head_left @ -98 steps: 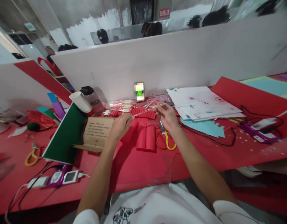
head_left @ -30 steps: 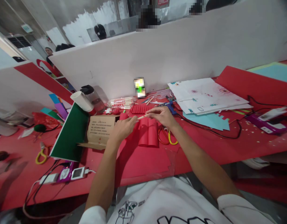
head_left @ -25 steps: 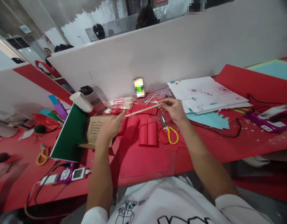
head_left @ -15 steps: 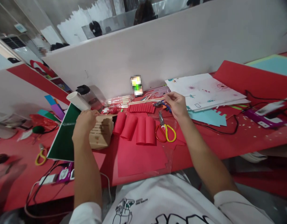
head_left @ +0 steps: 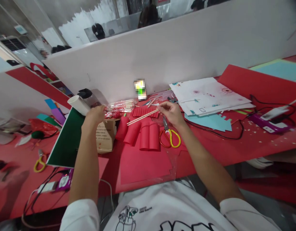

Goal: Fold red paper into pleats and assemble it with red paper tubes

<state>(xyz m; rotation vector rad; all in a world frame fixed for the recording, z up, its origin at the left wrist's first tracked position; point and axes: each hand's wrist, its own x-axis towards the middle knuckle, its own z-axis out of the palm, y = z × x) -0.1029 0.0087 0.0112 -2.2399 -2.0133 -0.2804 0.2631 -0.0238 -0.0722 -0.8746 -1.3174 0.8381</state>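
Note:
My right hand [head_left: 170, 112] pinches two thin wooden sticks [head_left: 143, 117] at one end; they point left and slightly down over the red paper rolls [head_left: 149, 136]. My left hand [head_left: 96, 115] is above the brown paper bag [head_left: 105, 136], beside small red-and-white items [head_left: 112, 115]. Its fingers look bent together, and what is in them is hidden. A pleated red paper strip [head_left: 143, 111] lies behind the rolls. Scissors with one yellow and one red handle [head_left: 174, 138] lie below my right hand. Flat red paper sheets [head_left: 148, 166] lie in front.
A green board [head_left: 66, 141] leans at the left near a white roll [head_left: 77, 104] and a bottle [head_left: 88, 96]. Packaged sticks [head_left: 121, 105] and a phone [head_left: 140, 89] are at the back. White printed sheets [head_left: 207, 96] and a purple device [head_left: 268, 123] with black cable lie right.
My right hand has come left and slightly down, swinging the two sticks over the red rolls. My left hand has shifted up and right, above the bag.

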